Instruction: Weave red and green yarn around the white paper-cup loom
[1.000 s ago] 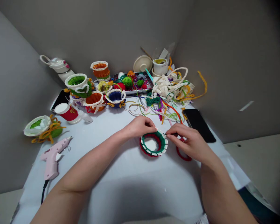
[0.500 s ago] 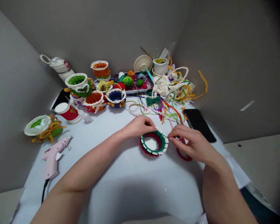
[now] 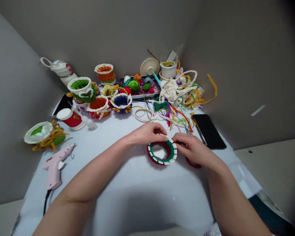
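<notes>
Ring (image 3: 172, 152), red and green, left hand (image 3: 151, 132) pinching it, right hand (image 3: 193, 147) alongside (grip unclear)

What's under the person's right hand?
Part of a red loop peeks out beneath the right hand; the hand covers the rest, so what it belongs to can't be seen.

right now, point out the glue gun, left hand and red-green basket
Glue gun (image 3: 54, 167), head view, pink body.
Left hand (image 3: 150, 132), head view, back of hand.
Red-green basket (image 3: 172, 152), head view, green inner wall.
</notes>
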